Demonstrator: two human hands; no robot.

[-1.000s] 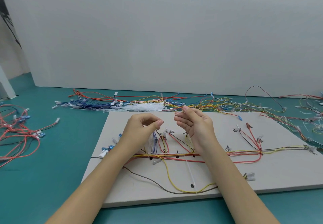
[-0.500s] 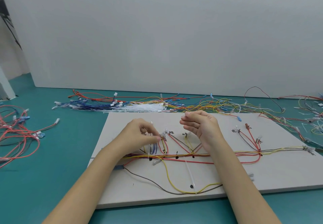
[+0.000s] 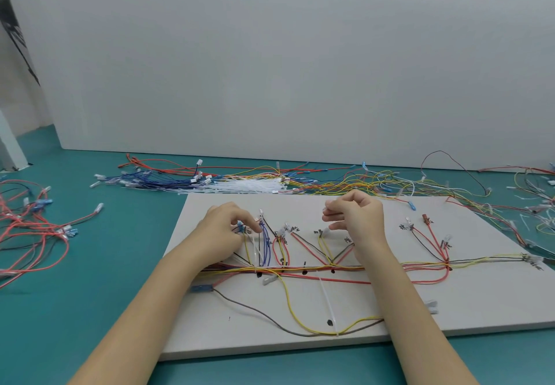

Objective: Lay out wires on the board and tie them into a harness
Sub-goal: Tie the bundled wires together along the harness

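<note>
**Teal table carrying a wiring board and loose wire piles**

A teal table spreads across the view. Lying flat on it at the centre is a pale grey board, its near edge toward 6 o'clock. Just beyond the board's far edge, at 12 o'clock, lies a bundle of white cable ties, with blue wires to its left at 11 o'clock and a tangle of yellow and red wires to its right at 1 o'clock. At 9 o'clock, well apart from the board, sits a heap of red wires. More loose wires lie at 3 o'clock.
</note>
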